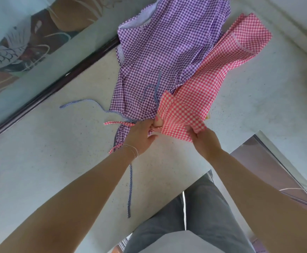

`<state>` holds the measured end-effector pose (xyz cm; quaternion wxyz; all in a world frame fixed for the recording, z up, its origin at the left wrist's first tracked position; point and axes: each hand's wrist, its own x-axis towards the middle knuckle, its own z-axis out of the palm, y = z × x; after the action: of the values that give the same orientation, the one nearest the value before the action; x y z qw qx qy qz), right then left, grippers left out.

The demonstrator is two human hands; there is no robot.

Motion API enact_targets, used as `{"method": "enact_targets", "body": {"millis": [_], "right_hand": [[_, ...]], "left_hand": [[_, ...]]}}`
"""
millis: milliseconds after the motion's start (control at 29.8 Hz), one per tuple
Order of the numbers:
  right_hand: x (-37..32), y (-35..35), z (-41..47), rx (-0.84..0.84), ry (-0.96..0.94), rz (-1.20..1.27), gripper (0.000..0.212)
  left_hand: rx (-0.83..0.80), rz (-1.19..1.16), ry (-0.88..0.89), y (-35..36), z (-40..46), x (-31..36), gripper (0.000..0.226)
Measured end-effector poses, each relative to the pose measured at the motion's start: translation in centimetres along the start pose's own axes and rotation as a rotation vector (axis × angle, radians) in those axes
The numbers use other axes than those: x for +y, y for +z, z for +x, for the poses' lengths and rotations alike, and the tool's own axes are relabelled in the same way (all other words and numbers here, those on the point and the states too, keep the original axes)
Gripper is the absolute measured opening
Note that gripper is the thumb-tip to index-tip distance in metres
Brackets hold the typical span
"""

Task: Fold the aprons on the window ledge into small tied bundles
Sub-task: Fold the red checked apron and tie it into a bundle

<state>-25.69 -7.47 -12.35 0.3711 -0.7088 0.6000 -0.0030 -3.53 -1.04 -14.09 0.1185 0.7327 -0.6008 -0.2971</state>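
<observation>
Ledge: pale speckled stone window ledge [61, 154], running along a dark window frame [50, 88]
Purple apron: purple gingham apron [160, 52] spread flat on the ledge, reaching toward the window, partly under the red one
Red apron: red gingham apron [203, 84] lying across the purple apron's right side, near end lifted off the ledge
Ties: blue-striped tie [130, 190] trailing to the ledge's near edge; another striped tie [79, 103] curling toward the window
Left hand: left hand [141, 137] with fingers curled, gripping the bunched near end of the red apron; thin bracelets [133, 151] at the wrist
Right hand: right hand [203, 141] pinching the red apron's near corner between thumb and fingers
Person: grey trousers [200, 212] below the ledge
</observation>
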Motion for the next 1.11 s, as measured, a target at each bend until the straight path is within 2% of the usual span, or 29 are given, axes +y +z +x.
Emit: {"method": "enact_targets", "body": {"millis": [67, 335, 503, 637, 704, 771, 938, 1106], "right_hand": [[0.0, -0.3, 1.1, -0.002, 0.030, 0.004, 0.058], [1.0, -0.2, 3.8, -0.081, 0.149, 0.305, 0.049], [0.8, -0.8, 4.4, -0.138, 0.168, 0.400, 0.065], [1.7, -1.3, 4.5, -0.214, 0.188, 0.456, 0.065], [2.3, -1.2, 4.3, -0.205, 0.206, 0.447, 0.064], [2.6, -0.9, 4.1, -0.166, 0.217, 0.433, 0.063], [3.0, -0.2, 4.1, -0.096, 0.219, 0.418, 0.063], [3.2, -0.2, 3.9, -0.083, 0.209, 0.417, 0.060]], "left_hand": [[0.020, 0.034, 0.004, -0.4, 0.8, 0.5, 0.030], [-0.111, -0.025, -0.159, -2.0, 4.4, 1.5, 0.025], [-0.163, -0.110, -0.213, -3.0, 5.9, 2.3, 0.026], [-0.368, -0.198, -0.261, -4.1, 6.7, 3.5, 0.030], [-0.516, -0.256, -0.288, -3.8, 6.8, 4.0, 0.035], [-0.571, -0.297, -0.327, -3.5, 6.8, 4.2, 0.040], [-0.457, -0.209, -0.340, -3.3, 7.1, 4.8, 0.053], [-0.271, -0.389, -0.543, -4.7, 7.1, 4.8, 0.038]]}}
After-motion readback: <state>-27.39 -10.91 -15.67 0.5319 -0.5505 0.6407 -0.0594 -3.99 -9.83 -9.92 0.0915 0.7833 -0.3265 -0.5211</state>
